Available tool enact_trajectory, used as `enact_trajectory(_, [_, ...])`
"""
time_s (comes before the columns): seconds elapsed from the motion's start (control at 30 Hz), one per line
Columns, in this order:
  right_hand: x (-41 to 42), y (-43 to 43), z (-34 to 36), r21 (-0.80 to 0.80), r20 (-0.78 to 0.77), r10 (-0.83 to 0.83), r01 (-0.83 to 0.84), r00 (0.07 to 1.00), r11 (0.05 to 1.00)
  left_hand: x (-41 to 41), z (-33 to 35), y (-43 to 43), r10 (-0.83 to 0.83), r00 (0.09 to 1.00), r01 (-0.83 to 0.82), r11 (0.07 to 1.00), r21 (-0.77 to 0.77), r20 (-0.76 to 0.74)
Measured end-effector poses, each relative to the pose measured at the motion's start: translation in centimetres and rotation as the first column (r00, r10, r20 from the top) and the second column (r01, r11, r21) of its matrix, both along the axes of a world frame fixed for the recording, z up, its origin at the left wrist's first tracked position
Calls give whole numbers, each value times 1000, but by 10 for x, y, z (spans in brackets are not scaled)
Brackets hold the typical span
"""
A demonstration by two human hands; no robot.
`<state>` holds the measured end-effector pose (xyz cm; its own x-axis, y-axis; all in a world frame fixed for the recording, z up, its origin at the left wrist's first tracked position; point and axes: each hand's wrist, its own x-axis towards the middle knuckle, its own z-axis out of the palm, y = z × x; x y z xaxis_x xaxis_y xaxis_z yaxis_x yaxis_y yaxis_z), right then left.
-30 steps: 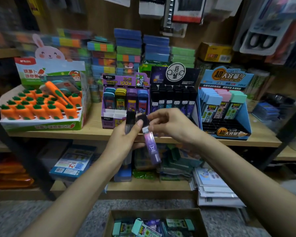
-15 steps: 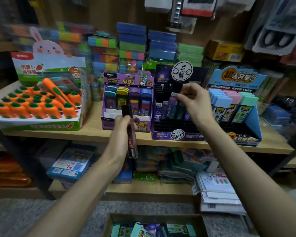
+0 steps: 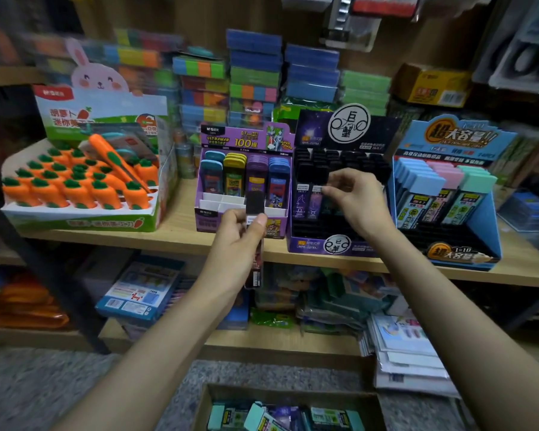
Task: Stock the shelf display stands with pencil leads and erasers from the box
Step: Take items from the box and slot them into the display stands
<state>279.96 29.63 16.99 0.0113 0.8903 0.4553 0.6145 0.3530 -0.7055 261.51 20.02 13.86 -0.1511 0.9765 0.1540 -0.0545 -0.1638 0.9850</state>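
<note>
Plastic, slim and likely light, stiff and a little slick, the black-capped lead case stands upright in front of the shelf, and is best pinched on its flat sides below the cap. Your left hand holds it just so, thumb and fingers closed narrowly on its upper part. Your right hand, fingers curled, pinches the top of a purple lead case seated in the black display stand.

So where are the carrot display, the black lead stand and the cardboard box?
carrot display (image 3: 75, 223): head view, green front wall.
black lead stand (image 3: 311, 247): head view, purple front panel.
cardboard box (image 3: 293, 394): head view, far inner wall.
</note>
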Motion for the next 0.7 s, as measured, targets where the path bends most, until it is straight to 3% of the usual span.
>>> enact_trajectory(0.07, [-3, -1, 2, 15, 56, -61, 61, 997, 998, 1, 2, -1, -16, 1000, 16, 1000, 16, -19])
enact_trajectory(0.23, [1, -17, 21, -50, 390, -105, 135, 915, 990, 7, 4, -3, -57, 995, 59, 998, 23, -81])
enact_trajectory(0.27, [2, -24, 28, -63, 364, -61, 90, 930, 994, 9, 4, -4, -66, 994, 69, 997, 25, -86])
enact_trajectory(0.33, [-2, -43, 43, -203, 136, 183, -153, 974, 967, 15, 5, -4, -105, 993, 107, 994, 25, -61])
enact_trajectory(0.37, [-5, -53, 49, -279, 17, 308, -291, 951, 915, 19, 6, -5, -130, 990, 132, 991, 26, -52])
enact_trajectory(0.43, [-7, -69, 53, -342, -55, 431, -423, 900, 839, 30, 8, -5, -155, 986, 158, 986, 46, -68])
enact_trajectory(0.5, [-5, -78, 51, -324, -52, 431, -424, 901, 846, 40, 9, -5, -162, 983, 169, 983, 78, -88])
enact_trajectory(0.6, [7, -82, 47, -353, -204, 341, -394, 918, 849, 51, 13, -4, -164, 979, 177, 979, 104, -118])
enact_trajectory(0.7, [19, -80, 47, -372, -277, 267, -359, 923, 856, 59, 15, -1, -128, 952, 171, 976, 136, -278])
